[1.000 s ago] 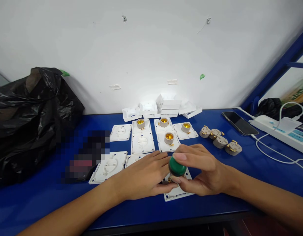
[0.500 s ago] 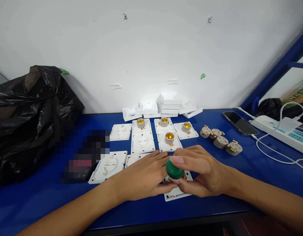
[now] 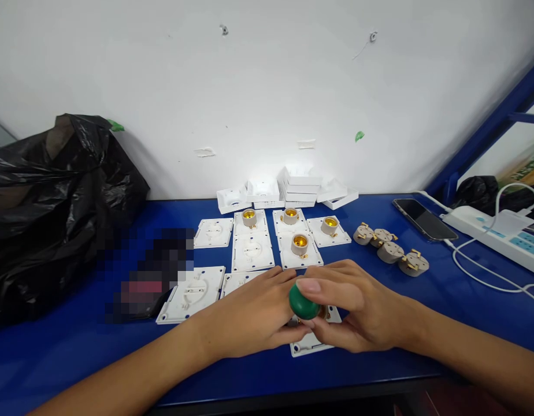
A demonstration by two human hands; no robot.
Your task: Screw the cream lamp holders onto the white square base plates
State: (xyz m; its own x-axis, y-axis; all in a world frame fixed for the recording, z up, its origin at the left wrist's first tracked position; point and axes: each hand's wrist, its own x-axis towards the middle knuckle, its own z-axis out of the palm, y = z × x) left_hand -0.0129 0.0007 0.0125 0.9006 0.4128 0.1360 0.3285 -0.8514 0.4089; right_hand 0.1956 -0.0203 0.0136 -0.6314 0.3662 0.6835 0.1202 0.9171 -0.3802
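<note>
My right hand (image 3: 351,306) is closed around the round green handle of a screwdriver (image 3: 302,301), seen end-on; its shaft is hidden. Beneath it lies a white square plate (image 3: 312,345), mostly covered by my hands. A lamp socket (image 3: 323,312) on that plate shows only in small part between my fingers. My left hand (image 3: 258,312) reaches in from the left, with thumb and fingers closed about the socket. Beyond my hands, several white plates carry sockets with brass-coloured insides, such as this lamp socket (image 3: 299,244). Other plates (image 3: 193,294) are bare.
Several loose sockets (image 3: 390,251) lie to the right, near a phone (image 3: 424,219) and a white power strip (image 3: 501,237) with cables. White covers (image 3: 299,188) are stacked against the wall. A black plastic bag (image 3: 67,219) stands at the left on the blue table (image 3: 232,378).
The green handle has tilted slightly to the left and my right thumb has shifted with it. My left hand stays in nearly the same place. The view has moved very slightly.
</note>
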